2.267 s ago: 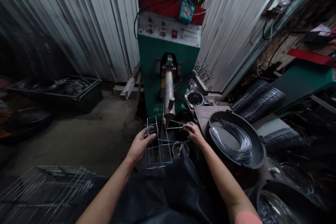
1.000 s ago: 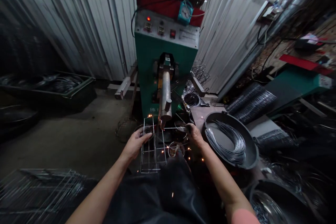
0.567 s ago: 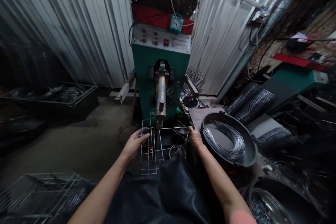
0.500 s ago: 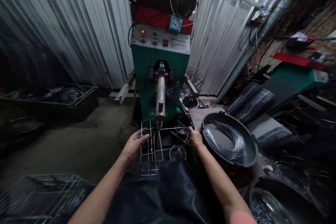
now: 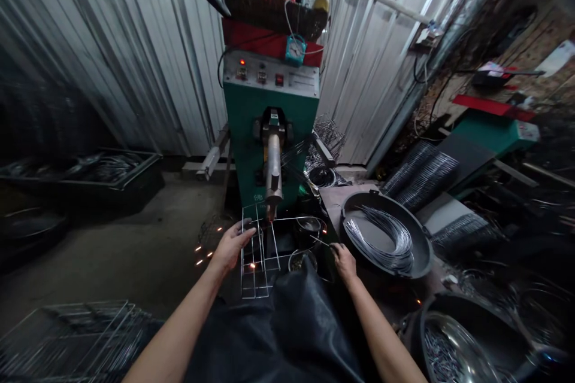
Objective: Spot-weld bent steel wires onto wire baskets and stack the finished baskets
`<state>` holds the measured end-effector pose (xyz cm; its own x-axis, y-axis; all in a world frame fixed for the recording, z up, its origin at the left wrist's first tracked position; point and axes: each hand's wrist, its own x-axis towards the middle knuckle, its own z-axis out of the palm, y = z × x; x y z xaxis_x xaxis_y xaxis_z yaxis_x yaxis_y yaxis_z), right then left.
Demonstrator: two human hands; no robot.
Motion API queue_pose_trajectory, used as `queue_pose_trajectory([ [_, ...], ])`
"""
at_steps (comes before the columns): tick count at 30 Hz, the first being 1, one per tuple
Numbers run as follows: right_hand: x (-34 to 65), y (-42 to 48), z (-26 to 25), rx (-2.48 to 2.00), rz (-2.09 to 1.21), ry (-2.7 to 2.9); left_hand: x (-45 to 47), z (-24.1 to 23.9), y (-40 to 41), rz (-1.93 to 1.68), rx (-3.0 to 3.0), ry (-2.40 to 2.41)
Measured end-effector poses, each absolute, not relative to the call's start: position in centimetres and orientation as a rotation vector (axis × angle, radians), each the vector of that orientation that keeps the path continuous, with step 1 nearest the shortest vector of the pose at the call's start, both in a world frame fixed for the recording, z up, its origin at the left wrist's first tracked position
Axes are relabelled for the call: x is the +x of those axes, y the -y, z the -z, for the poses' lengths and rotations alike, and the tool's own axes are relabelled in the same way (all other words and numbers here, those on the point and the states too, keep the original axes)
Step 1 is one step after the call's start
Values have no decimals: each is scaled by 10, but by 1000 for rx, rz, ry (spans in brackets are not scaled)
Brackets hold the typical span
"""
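My left hand [image 5: 230, 245] is closed on the left side of a small wire rack [image 5: 256, 260], which sits under the copper-coloured tip [image 5: 270, 212] of a green spot welder [image 5: 242, 131]. From the rack, a thin wire stretches right toward a small round bowl [image 5: 308, 225]. My right hand [image 5: 345, 261] pinches a short wire rod [image 5: 320, 240], held apart from the rack at its right. Orange sparks [image 5: 209, 254] fly around my left hand. Below the rack's right side sits another small bowl [image 5: 302, 261], its contents too dark to name.
A wide black pan [image 5: 424, 257] with a coil of wire [image 5: 386, 245] stands at right. Nearer is a black tub [image 5: 485, 323] holding a metal bowl of small pieces. Wire racks [image 5: 85, 341] lie at lower left, and a green bin [image 5: 135, 191] stands behind them.
My right hand has moved down and slightly right, away from the wire on the rack, and shows a short rod. Many sparks have appeared. My left hand keeps its hold on the rack.
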<state>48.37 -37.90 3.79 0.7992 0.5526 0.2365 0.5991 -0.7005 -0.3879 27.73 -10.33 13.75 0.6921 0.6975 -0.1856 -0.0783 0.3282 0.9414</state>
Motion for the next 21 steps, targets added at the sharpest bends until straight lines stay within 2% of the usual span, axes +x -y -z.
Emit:
queue_pose_trajectory([
  [5, 472, 385, -34, -2249, 231, 867, 279, -135, 99, -564, 1158, -621],
  [14, 459, 313, -127, -2018, 182, 1203, 280, -140, 105, -657, 1071, -598],
  [21, 464, 267, -139, -2039, 82, 1398, 280, -140, 107, -655, 1057, -616],
])
